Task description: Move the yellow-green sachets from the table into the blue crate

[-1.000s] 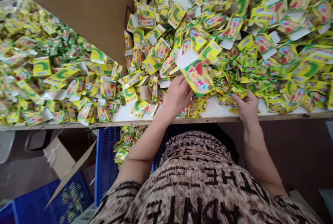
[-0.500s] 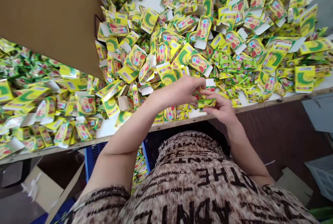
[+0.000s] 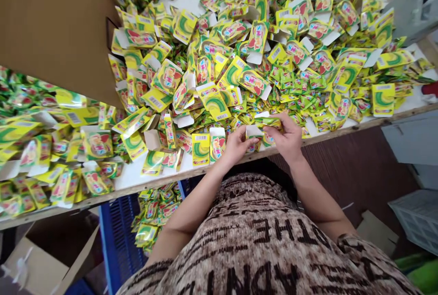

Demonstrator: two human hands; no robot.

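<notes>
Head view. Left hand (image 3: pixel 237 145) and right hand (image 3: pixel 286 135) meet at lower centre, near the desk's front edge. Fingers cover much of the small carton (image 3: pixel 253 133); cannot tell whether any packet has entered its mouth. Count of the held packets (image 3: pixel 268 122) also unclear. Large cardboard box (image 3: pixel 54 25) cut off at upper left, hiding desk behind it; red object (image 3: pixel 430 88) cut off at right edge.

Small carton: yellow and green, white flap raised, gripped by the left hand. Held packets: shiny, yellow-green, pinched between right thumb and fingers, just beside the flap.

Around: two cartons lie just left of the left hand, yellow carton (image 3: pixel 200 149) and white-flapped carton (image 3: pixel 217 143). Dense heap of cartons and loose packets crowds the desk (image 3: pixel 132 172) beyond both hands. Lower left, under the desk: blue crate (image 3: pixel 118 240), open brown box (image 3: pixel 44 258).
</notes>
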